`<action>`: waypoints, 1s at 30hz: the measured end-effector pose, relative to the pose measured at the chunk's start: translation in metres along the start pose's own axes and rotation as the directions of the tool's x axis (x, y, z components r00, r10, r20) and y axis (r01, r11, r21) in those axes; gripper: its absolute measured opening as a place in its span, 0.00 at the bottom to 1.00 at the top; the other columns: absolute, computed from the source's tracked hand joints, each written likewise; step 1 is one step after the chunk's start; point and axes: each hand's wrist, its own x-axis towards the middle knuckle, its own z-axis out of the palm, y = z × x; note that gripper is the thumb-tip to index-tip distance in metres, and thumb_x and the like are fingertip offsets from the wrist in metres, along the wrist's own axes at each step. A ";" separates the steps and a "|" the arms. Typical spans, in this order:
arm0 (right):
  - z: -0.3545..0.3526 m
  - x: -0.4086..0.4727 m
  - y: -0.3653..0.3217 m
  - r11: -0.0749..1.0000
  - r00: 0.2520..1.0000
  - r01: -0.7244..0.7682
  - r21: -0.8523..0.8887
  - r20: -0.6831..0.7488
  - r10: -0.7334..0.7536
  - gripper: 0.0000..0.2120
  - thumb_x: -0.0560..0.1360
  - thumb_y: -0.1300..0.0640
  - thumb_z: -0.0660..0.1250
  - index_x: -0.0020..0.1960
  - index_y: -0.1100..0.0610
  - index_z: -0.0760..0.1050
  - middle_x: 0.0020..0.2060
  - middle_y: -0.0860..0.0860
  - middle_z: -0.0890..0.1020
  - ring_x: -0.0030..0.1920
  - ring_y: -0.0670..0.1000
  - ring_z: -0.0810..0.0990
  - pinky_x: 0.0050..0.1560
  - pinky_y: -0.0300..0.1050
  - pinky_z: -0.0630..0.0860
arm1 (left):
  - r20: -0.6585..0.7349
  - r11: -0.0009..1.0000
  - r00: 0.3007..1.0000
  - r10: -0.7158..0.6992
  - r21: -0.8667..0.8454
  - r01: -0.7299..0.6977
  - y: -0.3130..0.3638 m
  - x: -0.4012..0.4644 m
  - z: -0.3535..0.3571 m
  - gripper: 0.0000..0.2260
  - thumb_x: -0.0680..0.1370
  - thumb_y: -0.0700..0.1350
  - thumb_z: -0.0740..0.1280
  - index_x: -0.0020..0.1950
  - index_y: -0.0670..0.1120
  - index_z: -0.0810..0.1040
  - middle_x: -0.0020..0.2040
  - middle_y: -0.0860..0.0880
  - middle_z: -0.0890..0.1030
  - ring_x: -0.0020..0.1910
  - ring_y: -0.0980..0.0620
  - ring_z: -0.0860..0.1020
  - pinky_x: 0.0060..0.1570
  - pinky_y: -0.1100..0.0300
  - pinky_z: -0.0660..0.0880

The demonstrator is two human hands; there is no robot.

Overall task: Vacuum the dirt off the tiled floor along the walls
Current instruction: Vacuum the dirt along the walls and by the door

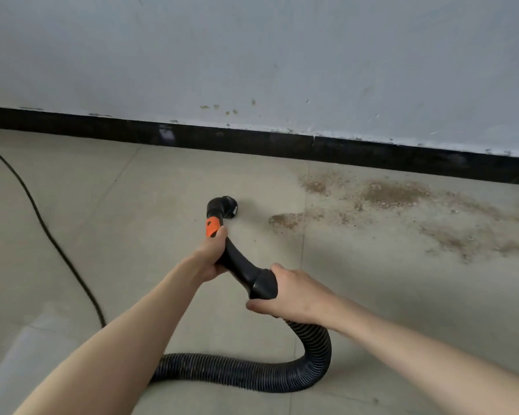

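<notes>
A black vacuum handle with an orange band (212, 226) ends in a small round nozzle (227, 206) that sits on the beige tiled floor (132, 205). My left hand (211, 256) grips the curved black handle just below the orange band. My right hand (291, 295) grips the black cuff (261, 283) where the ribbed hose (252, 372) joins it. Brown dirt (393, 194) lies scattered on the tiles to the right of the nozzle, close to the black skirting (252, 142). The nearest patch of dirt (283, 220) is a short way right of the nozzle.
A pale wall (252, 55) with small stains rises above the skirting. A thin black power cord (51, 244) runs across the floor on the left. The ribbed hose loops on the tiles below my arms. Tile joints cross the floor.
</notes>
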 end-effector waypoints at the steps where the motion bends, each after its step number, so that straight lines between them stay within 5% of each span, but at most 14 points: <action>1: 0.005 -0.001 0.003 1.000 1.000 -0.001 0.022 0.001 0.001 0.26 0.66 0.31 0.68 0.50 0.49 0.65 0.43 0.46 0.76 0.41 0.49 0.78 0.36 0.44 0.72 | -0.004 1.000 1.000 0.006 -0.008 -0.006 -0.007 0.002 -0.001 0.15 0.81 0.50 0.58 0.61 0.40 0.67 0.40 0.45 0.73 0.38 0.48 0.75 0.40 0.54 0.74; 7: 0.019 0.012 -0.004 0.950 0.995 -0.009 0.311 0.096 -0.022 0.17 0.70 0.39 0.71 0.44 0.51 0.70 0.40 0.46 0.76 0.39 0.46 0.75 0.36 0.42 0.69 | 0.024 1.000 1.000 -0.001 0.020 0.000 -0.025 0.003 -0.006 0.16 0.81 0.54 0.58 0.46 0.40 0.69 0.37 0.44 0.75 0.36 0.48 0.77 0.32 0.57 0.74; 13: 0.039 0.011 0.002 0.983 0.994 -0.040 0.178 0.107 0.021 0.14 0.72 0.43 0.68 0.39 0.50 0.65 0.36 0.47 0.75 0.35 0.48 0.74 0.32 0.43 0.67 | -0.011 0.999 0.999 0.036 0.001 -0.036 -0.050 -0.008 0.003 0.14 0.81 0.51 0.58 0.43 0.41 0.68 0.35 0.43 0.74 0.34 0.47 0.76 0.34 0.56 0.75; 20: 0.037 0.016 -0.009 0.993 0.992 0.100 0.055 0.065 -0.104 0.16 0.73 0.42 0.67 0.39 0.49 0.63 0.35 0.47 0.73 0.36 0.51 0.74 0.32 0.44 0.66 | -0.154 0.983 0.971 0.182 -0.002 -0.184 -0.046 -0.015 -0.007 0.14 0.81 0.53 0.58 0.42 0.43 0.69 0.34 0.45 0.76 0.32 0.48 0.78 0.34 0.56 0.74; 25: 0.039 0.030 -0.032 0.987 0.982 0.150 0.056 0.110 -0.155 0.15 0.74 0.42 0.67 0.43 0.51 0.67 0.37 0.49 0.77 0.38 0.53 0.77 0.34 0.45 0.68 | -0.217 0.986 0.964 0.153 -0.025 -0.162 -0.037 -0.017 -0.034 0.11 0.79 0.51 0.58 0.43 0.45 0.68 0.35 0.45 0.76 0.33 0.49 0.79 0.32 0.58 0.74; 30: 0.052 0.029 -0.034 0.987 0.989 0.149 -0.057 0.008 -0.149 0.14 0.73 0.42 0.65 0.43 0.50 0.64 0.33 0.46 0.71 0.31 0.47 0.70 0.29 0.43 0.61 | -0.221 0.995 0.971 0.091 -0.030 -0.100 -0.043 -0.010 -0.040 0.10 0.78 0.50 0.59 0.49 0.43 0.69 0.45 0.43 0.74 0.47 0.43 0.77 0.47 0.52 0.77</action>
